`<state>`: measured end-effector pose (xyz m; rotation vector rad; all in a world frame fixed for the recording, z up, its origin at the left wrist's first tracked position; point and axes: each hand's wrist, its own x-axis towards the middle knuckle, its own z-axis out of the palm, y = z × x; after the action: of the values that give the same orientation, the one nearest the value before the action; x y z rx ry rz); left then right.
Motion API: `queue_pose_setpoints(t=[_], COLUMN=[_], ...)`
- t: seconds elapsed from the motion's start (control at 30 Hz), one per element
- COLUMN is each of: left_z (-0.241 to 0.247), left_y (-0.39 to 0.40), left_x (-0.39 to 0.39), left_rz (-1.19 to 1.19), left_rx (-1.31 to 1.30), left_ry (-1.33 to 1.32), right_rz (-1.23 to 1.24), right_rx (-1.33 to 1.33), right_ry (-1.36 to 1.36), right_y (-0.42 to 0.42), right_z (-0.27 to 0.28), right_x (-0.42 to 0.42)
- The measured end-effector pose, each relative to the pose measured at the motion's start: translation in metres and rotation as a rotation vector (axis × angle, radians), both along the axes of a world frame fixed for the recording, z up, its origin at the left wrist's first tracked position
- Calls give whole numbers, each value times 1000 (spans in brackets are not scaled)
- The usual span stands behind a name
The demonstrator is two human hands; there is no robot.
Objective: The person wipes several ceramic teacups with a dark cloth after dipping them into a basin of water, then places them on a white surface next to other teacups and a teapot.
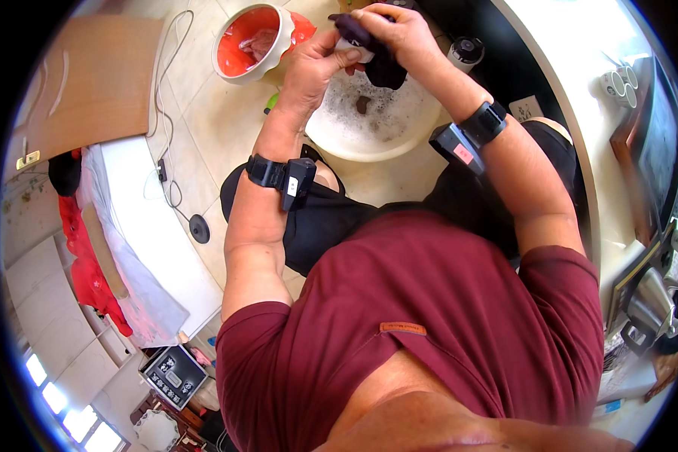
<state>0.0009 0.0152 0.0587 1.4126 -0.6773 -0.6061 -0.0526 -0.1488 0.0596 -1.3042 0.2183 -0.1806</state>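
Observation:
Above a round white basin (pixel 395 133), my left hand (pixel 327 56) grips a small white block (pixel 357 50), probably soap, between thumb and fingers. A dark, wet-looking cloth (pixel 385 69) lies against the block and hangs down over the basin. Pinched in my right hand (pixel 387 25) is the upper part of this cloth. The basin holds cloudy water with dark specks and a small brown patch (pixel 363 104). Whether the cloth is a sock or another garment cannot be told.
A white bin (pixel 286 42) with a red liner stands at the upper left. A lidded container (pixel 466 52) is right of the basin. A cable (pixel 161 107) runs along the tiled floor. The pale counter edge (pixel 576 141) curves along my right side.

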Motion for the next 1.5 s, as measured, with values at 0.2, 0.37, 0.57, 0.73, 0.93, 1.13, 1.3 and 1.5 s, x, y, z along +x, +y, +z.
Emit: queue_pose_setpoints(t=[0.2,0.37,0.57,0.73,0.93,1.13,1.3,1.5], left_z=[4,8,3,-4,-10,-12,-12,-12], left_y=[8,12,17,10,14,12,8,0], left_x=[3,0,8,-3,5,13,7,-5], left_rz=[-195,-116,-28,63,-95,-258,-79,155], left_rx=[-22,83,262,117,-171,-560,-658,-500], left_ry=[-126,-140,22,-29,208,596,742,649], right_rz=[212,156,-61,-61,-95,-183,-186,-181], right_rx=[326,500,-263,-587,-535,-451,1,-851], right_ry=[22,210,-26,-102,-307,141,-10,-404], right_y=[-21,-15,7,16,3,17,8,19], right_z=[-51,-34,-10,3,-3,13,13,32], right_x=[12,4,-5,-15,3,-13,1,-19])
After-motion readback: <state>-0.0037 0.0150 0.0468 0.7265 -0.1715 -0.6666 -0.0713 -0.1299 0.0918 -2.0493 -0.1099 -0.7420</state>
